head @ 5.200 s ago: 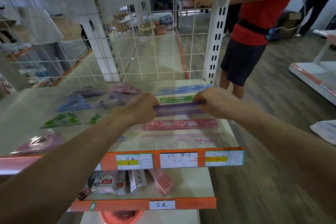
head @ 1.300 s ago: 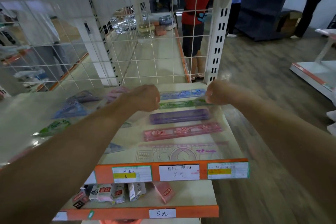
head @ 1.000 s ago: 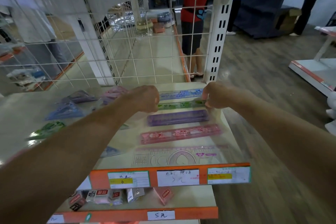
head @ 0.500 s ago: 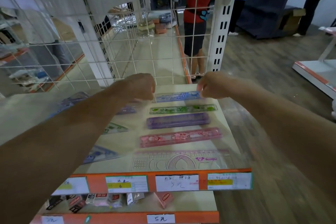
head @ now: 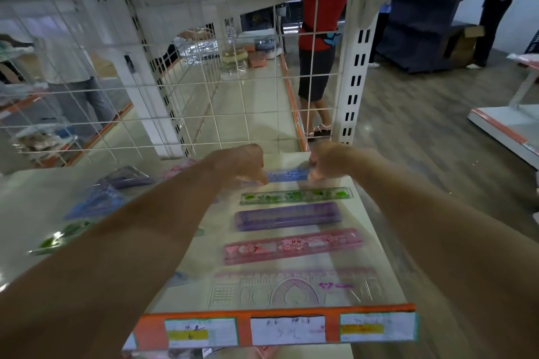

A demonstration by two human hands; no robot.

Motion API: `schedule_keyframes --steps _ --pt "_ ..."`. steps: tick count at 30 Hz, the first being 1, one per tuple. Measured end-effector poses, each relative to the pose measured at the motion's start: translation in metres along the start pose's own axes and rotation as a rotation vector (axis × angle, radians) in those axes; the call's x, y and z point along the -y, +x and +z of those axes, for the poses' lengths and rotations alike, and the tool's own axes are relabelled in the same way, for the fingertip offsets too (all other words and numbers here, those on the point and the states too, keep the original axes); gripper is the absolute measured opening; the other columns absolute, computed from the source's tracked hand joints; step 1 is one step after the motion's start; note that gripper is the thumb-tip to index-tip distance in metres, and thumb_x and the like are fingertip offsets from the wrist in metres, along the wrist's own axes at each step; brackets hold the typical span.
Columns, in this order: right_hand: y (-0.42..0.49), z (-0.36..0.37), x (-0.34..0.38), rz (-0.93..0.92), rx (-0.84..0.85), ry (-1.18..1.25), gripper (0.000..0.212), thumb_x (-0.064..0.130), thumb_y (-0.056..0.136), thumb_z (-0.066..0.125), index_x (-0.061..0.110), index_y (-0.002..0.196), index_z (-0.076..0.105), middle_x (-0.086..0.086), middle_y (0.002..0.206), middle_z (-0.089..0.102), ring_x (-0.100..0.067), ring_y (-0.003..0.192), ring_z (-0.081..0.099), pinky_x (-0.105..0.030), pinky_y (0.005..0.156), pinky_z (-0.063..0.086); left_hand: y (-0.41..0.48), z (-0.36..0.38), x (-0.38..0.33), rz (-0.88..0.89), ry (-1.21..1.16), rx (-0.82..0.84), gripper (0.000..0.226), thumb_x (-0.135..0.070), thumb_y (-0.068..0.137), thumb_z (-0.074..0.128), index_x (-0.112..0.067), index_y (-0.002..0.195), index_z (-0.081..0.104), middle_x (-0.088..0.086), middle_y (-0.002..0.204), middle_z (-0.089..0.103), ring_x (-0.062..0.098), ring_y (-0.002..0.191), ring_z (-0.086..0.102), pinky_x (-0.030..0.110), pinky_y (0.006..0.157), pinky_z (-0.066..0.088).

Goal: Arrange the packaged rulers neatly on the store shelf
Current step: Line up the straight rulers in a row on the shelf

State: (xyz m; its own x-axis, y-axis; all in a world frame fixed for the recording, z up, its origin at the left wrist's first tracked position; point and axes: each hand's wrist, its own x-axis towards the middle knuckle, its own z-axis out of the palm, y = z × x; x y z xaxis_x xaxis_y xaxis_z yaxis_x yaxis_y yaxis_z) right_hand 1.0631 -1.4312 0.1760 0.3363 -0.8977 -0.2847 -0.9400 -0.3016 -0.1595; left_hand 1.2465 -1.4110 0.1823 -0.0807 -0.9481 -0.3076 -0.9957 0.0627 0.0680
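Head view: I see the blue ruler [head: 287,175] between my left hand [head: 242,166] and right hand [head: 329,163], curled fingers pinching its ends.

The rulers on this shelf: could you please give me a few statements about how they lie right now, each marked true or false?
1. The left hand and the right hand hold the blue ruler by its two ends. True.
2. The purple ruler lies between the green ruler and the pink ruler. True.
3. The pink ruler lies nearest the orange label strip. False: the clear stencil ruler lies nearest it, in front of the pink one.
4. The green ruler rests on top of the purple ruler. False: they lie flat, side by side, with bare shelf between them.
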Motion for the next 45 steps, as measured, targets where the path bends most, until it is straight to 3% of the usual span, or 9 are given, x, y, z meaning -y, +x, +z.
schedule_keyframes --steps 2,10,16,20,27,31,35,40,45 --pt "0.001 -0.003 0.002 -0.003 0.023 -0.008 0.023 0.025 0.082 0.068 0.017 0.097 0.053 0.001 0.084 0.056 -0.022 0.088 0.059 -0.040 0.087 0.052 0.001 -0.002 0.000 0.003 -0.016 0.022 0.039 -0.029 0.079 0.072 -0.007 0.111 0.066 0.003 0.097 0.064 0.023 0.091 0.062 0.033 0.084 0.051" --pt "0.002 -0.002 0.004 -0.035 0.026 -0.021 0.016 0.020 0.085 0.066 0.013 0.094 0.055 0.001 0.080 0.055 -0.021 0.084 0.059 -0.036 0.084 0.052 -0.003 -0.001 -0.004 0.023 -0.008 0.012 0.037 -0.025 0.084 0.066 -0.009 0.117 0.062 0.007 0.117 0.059 0.024 0.102 0.059 0.030 0.079 0.046" --pt "0.001 -0.002 0.002 -0.050 0.020 -0.022 0.019 0.023 0.086 0.066 0.018 0.094 0.049 0.004 0.078 0.049 -0.012 0.070 0.050 -0.024 0.059 0.037 -0.004 -0.003 -0.002 0.045 -0.038 0.027 0.045 -0.025 0.084 0.067 -0.011 0.124 0.055 0.004 0.121 0.054 0.022 0.101 0.056 0.027 0.078 0.042" --pt "0.003 -0.005 0.003 -0.014 0.081 -0.044 0.032 0.032 0.085 0.066 0.011 0.108 0.059 0.000 0.088 0.056 -0.022 0.088 0.057 -0.032 0.078 0.046 -0.002 -0.003 -0.001 0.052 -0.032 0.055 0.037 -0.026 0.083 0.068 -0.012 0.117 0.061 0.002 0.114 0.057 0.021 0.097 0.058 0.027 0.076 0.044" --pt "0.005 0.001 -0.003 0.016 0.015 0.028 0.037 0.033 0.081 0.070 0.012 0.109 0.058 0.003 0.080 0.051 -0.023 0.087 0.055 -0.036 0.083 0.048 0.004 -0.004 -0.004 0.050 0.051 0.066 0.035 -0.025 0.083 0.066 -0.005 0.112 0.064 0.006 0.101 0.058 0.020 0.082 0.055 0.025 0.063 0.042" --pt "0.002 0.001 -0.003 0.029 0.014 0.069 0.045 0.032 0.082 0.071 0.011 0.119 0.056 -0.001 0.095 0.053 -0.023 0.091 0.053 -0.037 0.090 0.048 0.002 -0.005 -0.004 0.063 0.039 0.063 0.040 -0.024 0.085 0.065 -0.008 0.120 0.058 0.005 0.111 0.056 0.019 0.089 0.054 0.026 0.070 0.041" --pt "0.002 0.000 -0.003 0.015 0.025 0.052 0.046 0.032 0.083 0.070 0.012 0.121 0.055 -0.002 0.101 0.055 -0.023 0.092 0.053 -0.033 0.081 0.045 -0.002 -0.007 0.000 0.060 -0.028 0.101 0.048 -0.026 0.085 0.067 -0.012 0.128 0.052 0.002 0.112 0.054 0.020 0.092 0.061 0.022 0.067 0.042" --pt "0.004 0.003 -0.003 0.030 0.005 0.066 0.041 0.031 0.084 0.068 0.009 0.116 0.058 -0.004 0.099 0.060 -0.023 0.093 0.058 -0.034 0.084 0.049 -0.004 -0.009 -0.001 0.058 -0.053 0.133 0.047 -0.025 0.086 0.067 -0.008 0.127 0.054 0.003 0.111 0.056 0.017 0.074 0.062 0.016 0.050 0.040" --pt "0.002 0.005 -0.007 0.026 0.007 0.097 0.042 0.036 0.083 0.068 0.010 0.115 0.059 -0.005 0.103 0.062 -0.023 0.092 0.059 -0.033 0.082 0.048 -0.005 -0.008 -0.001 0.060 -0.049 0.145 0.037 -0.025 0.085 0.067 -0.005 0.115 0.063 -0.006 0.082 0.055 0.015 0.071 0.059 0.015 0.049 0.040"
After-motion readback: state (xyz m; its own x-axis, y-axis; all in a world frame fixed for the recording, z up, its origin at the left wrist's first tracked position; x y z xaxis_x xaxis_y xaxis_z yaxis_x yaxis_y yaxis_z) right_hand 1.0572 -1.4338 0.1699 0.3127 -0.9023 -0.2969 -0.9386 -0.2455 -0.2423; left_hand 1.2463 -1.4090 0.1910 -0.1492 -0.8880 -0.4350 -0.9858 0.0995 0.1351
